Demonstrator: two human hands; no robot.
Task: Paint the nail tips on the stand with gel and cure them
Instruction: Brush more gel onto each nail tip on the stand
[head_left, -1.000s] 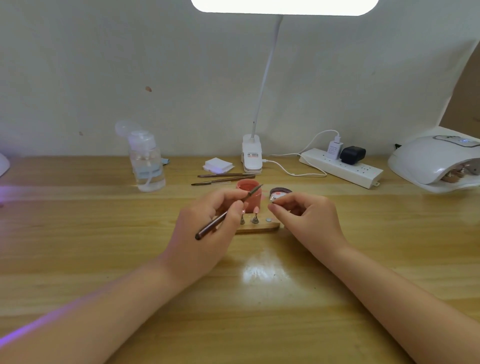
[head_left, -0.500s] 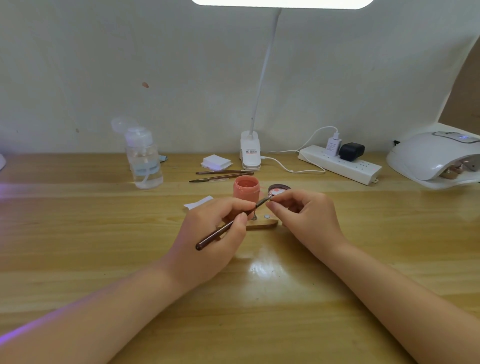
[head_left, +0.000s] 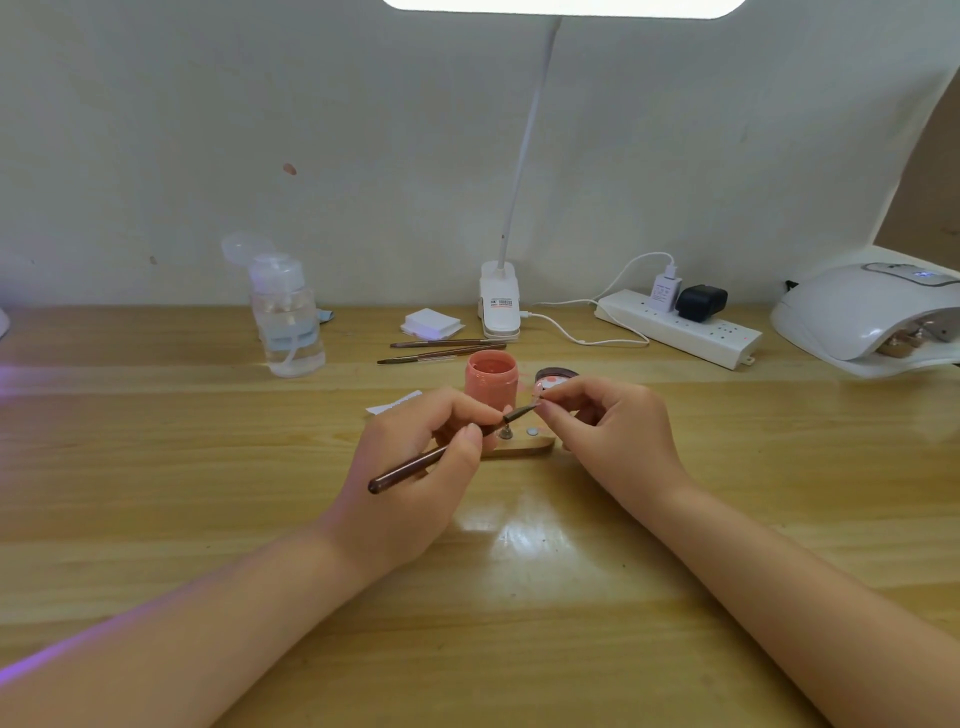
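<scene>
My left hand (head_left: 415, 467) grips a brown gel brush (head_left: 410, 467), its bristle end pointing up and right. The brush tip meets a small pink nail tip (head_left: 537, 396) that my right hand (head_left: 613, 431) pinches between thumb and fingers. Just below them lies the wooden nail stand (head_left: 524, 446), partly hidden by my left hand, with one metal peg and one round magnet showing. An open pink gel pot (head_left: 491, 382) stands behind the stand, its dark lid (head_left: 553, 375) beside it. The white curing lamp (head_left: 872, 317) sits at the far right.
A clear pump bottle (head_left: 288, 317) stands at back left. Two spare brushes (head_left: 441, 349), a stack of white pads (head_left: 431, 322), the desk lamp's clip base (head_left: 500, 301) and a power strip (head_left: 680, 327) line the back. A white wipe (head_left: 395, 402) lies left of the pot.
My left hand swung the brush tip from over the gel pot rightward to the nail tip in my right hand. The view shifted slightly, and the right hand stayed near the lid.
</scene>
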